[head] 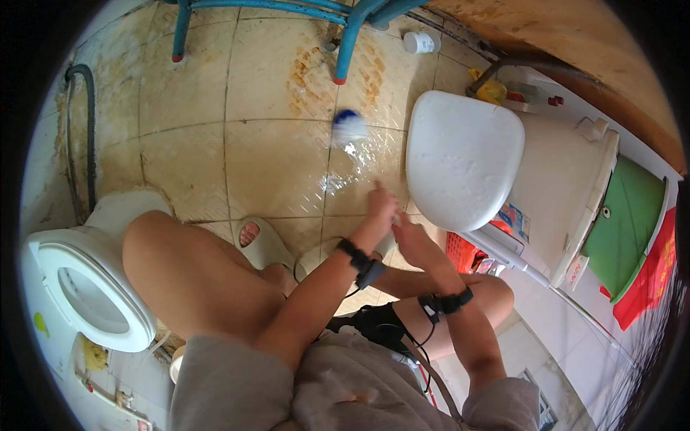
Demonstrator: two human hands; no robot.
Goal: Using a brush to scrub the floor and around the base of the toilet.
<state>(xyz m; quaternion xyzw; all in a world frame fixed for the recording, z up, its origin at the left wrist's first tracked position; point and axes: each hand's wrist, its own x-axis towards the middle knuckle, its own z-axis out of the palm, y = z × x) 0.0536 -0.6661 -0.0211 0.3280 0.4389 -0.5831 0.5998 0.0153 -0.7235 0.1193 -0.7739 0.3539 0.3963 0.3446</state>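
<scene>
Both my hands are low over the floor in front of me, close together with fingers curled. My left hand (383, 204) is farther forward, one finger pointing ahead. Just behind it, my right hand (418, 242) nearly touches it. A small pale bit shows between them, but what they grip, if anything, is hidden. Ahead of them, a motion-blurred blue-and-white object (349, 126), possibly a brush head, is at the wet, shiny floor tiles (280, 167). No handle can be made out. Black straps with small devices circle both wrists.
A white-lidded bin or seat (466, 159) stands right of my hands, a toilet (91, 291) at left. Blue metal legs (347, 48) and a white container (420, 42) are ahead. A hose (89, 134) runs at far left. A red basket (461, 253) and pale pole (517, 261) lie right.
</scene>
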